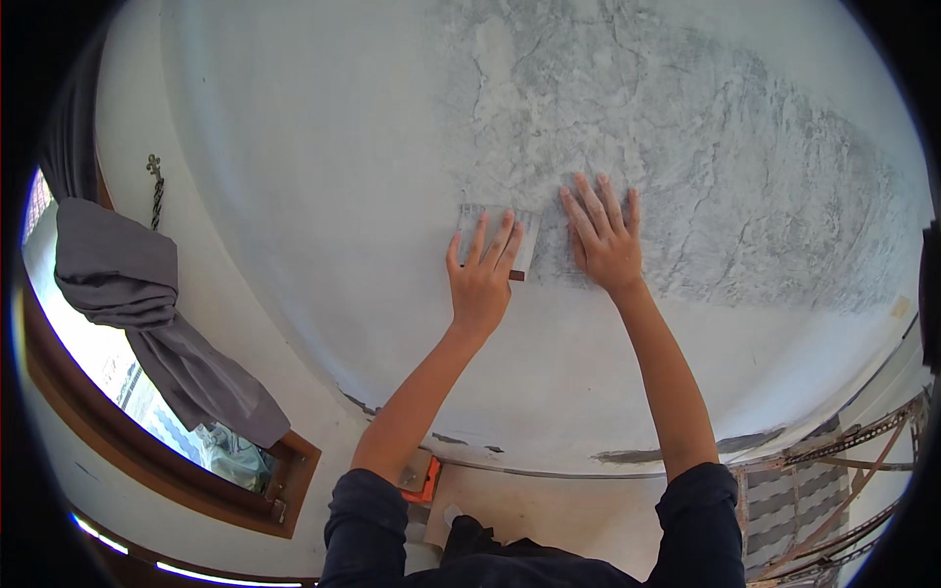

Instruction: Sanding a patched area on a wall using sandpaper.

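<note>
My left hand lies flat on a pale sheet of sandpaper, pressing it against the wall. Printing shows on the sheet's back, and a brown strip is visible at its lower right corner. Most of the sheet's lower part is hidden under the fingers. To the right, my right hand rests palm down on a rough grey patch of the wall, fingers spread, holding nothing. Pale dust marks its fingers. The sandpaper sits at the lower left border of that patch, beside smoother white wall.
At left, a knotted grey curtain hangs by a brown window frame; a metal hook holds a dark cord. An orange-edged box lies below my left arm. A rusty perforated metal rack stands at lower right.
</note>
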{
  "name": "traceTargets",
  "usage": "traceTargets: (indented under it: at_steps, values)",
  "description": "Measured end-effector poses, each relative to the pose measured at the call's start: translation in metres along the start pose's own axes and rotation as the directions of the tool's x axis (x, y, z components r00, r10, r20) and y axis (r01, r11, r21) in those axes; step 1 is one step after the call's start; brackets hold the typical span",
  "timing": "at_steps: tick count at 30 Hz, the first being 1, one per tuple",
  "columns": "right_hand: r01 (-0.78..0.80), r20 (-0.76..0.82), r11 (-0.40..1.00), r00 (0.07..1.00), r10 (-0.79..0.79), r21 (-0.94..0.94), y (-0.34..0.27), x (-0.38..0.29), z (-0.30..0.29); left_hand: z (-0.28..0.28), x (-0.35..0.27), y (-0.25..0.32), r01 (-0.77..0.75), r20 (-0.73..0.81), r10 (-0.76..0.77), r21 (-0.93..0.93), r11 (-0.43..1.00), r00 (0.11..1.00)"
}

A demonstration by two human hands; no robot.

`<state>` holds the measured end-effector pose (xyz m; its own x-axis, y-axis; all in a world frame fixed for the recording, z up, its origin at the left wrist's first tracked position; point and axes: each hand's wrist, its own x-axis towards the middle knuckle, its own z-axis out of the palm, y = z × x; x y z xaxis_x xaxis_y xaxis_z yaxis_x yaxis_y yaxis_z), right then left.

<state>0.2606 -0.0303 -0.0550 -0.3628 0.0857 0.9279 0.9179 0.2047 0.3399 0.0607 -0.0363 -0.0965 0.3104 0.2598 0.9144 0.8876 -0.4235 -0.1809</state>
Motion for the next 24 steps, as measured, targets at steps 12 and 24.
traceTargets:
  at_steps: [12, 24]
  values:
    - [-0.005, 0.007, 1.000, 1.000, 0.005, -0.001, -0.001, 0.001, -0.001, -0.008, 0.040, 0.009, -0.019, -0.077, 0.017, -0.028, 0.999, 0.997]
    - [-0.010, 0.001, 1.000, 1.000, 0.010, -0.011, -0.002, -0.004, 0.001, -0.018, 0.054, 0.010, 0.002, -0.050, -0.002, -0.009, 1.000, 0.999]
